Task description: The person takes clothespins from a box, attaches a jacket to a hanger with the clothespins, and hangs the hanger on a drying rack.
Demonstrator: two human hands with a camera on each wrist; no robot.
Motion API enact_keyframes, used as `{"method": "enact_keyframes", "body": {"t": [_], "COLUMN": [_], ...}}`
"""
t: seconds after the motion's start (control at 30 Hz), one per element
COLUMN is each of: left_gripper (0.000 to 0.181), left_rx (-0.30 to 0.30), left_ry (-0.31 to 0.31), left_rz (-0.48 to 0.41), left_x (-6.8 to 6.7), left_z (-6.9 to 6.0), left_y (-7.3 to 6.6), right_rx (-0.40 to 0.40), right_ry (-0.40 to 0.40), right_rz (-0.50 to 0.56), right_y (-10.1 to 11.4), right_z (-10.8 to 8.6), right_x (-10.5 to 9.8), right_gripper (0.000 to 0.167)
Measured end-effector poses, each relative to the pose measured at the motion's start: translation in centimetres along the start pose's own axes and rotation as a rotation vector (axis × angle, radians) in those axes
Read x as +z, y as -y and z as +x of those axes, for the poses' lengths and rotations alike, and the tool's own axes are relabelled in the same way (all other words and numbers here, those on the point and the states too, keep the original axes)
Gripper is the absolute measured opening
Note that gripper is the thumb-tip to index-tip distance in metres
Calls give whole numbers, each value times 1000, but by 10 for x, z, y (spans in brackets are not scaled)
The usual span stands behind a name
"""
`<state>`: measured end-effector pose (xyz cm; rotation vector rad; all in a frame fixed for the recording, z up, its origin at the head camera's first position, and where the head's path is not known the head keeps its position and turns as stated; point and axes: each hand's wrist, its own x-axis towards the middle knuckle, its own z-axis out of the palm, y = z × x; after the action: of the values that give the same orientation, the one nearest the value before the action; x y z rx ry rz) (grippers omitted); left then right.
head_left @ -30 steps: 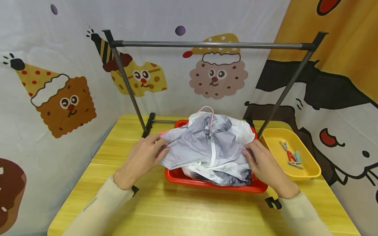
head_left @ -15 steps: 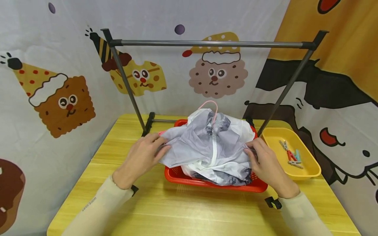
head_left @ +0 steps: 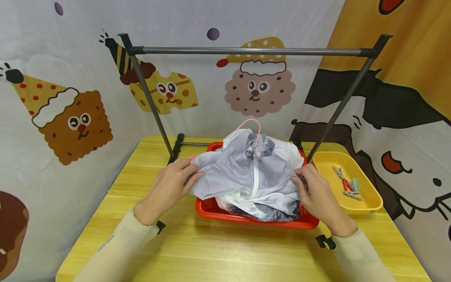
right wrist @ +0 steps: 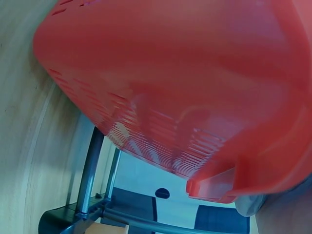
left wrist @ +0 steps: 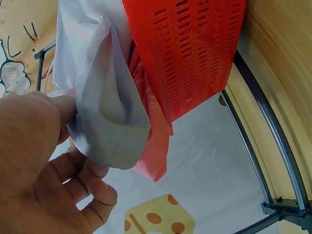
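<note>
A thin grey-and-white zip jacket [head_left: 225, 172] lies spread over the clothes in a red basket [head_left: 222, 216]. Its white zip runs down the front, and the pink hook of a hanger [head_left: 259, 126] rises from the collar. My left hand [head_left: 169, 182] pinches the jacket's left side; in the left wrist view the grey cloth [left wrist: 114, 112] hangs between thumb and fingers. On the opposite side, my right hand [head_left: 315, 192] pinches the jacket near the basket's right rim. The right wrist view is mostly filled by the basket wall [right wrist: 161, 73].
A grey metal rack [head_left: 251, 51] stands over the basket at the back of the wooden table [head_left: 225, 254]. To the right, a yellow tray [head_left: 324, 172] holds several clothes pegs [head_left: 347, 186]. Pink cloth [left wrist: 157, 141] hangs beside the basket in the left wrist view.
The hanger hook has risen and shifted slightly right, with the collar turned up around it. Both hands have stayed at the jacket's sides, almost in place.
</note>
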<state>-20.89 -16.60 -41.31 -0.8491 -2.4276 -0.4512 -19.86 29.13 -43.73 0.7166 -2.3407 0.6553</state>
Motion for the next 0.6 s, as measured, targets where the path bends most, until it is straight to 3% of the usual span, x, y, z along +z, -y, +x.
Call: {"method": "enact_keyframes", "body": {"t": [0.27, 0.6], "left_gripper": [13, 12], "left_rx": [19, 52], "left_ry": [-32, -134], "left_rz": [-4, -16], "left_x": [0, -1], "left_z": [-1, 1], "left_y": [1, 0], "right_rx": [25, 88], "right_ry": [9, 18], "right_rz": [6, 51], "right_y": [-1, 0], "right_z": [-3, -5], "right_x": [1, -2], "right_gripper": [26, 27]}}
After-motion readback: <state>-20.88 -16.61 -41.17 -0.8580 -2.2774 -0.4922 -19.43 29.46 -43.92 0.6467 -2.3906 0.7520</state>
